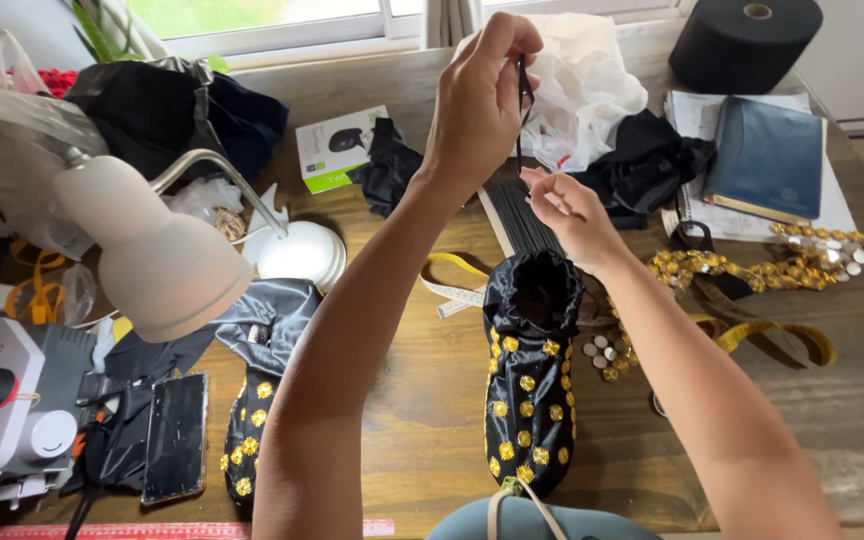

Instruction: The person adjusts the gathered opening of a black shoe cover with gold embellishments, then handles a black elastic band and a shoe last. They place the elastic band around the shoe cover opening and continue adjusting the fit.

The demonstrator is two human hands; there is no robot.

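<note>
In the head view, a thin black cord (519,120) is held taut and nearly upright above the middle of a wooden table (422,400). Its upper end is pinched between thumb and fingertips of the left hand (480,100), which is raised high, while the lower end is nipped by the pressed-together fingertips of the right hand (570,212), kept lower and slightly to the right; the cord is thus stretched straight, apparently so that it can be handled without tangling. Directly below the hands, a black satin shoe (530,380) dotted with gold sequin flowers is stood with its gathered opening upward and its toe toward the near edge, so the cord hangs just over that opening. A second shoe (255,420) of the same kind is laid aside to the left, beside a dark phone (175,437). A white desk lamp (162,255) is bent over the left side, and gold bead trim (742,265) is spread at the right, within reach.
</note>
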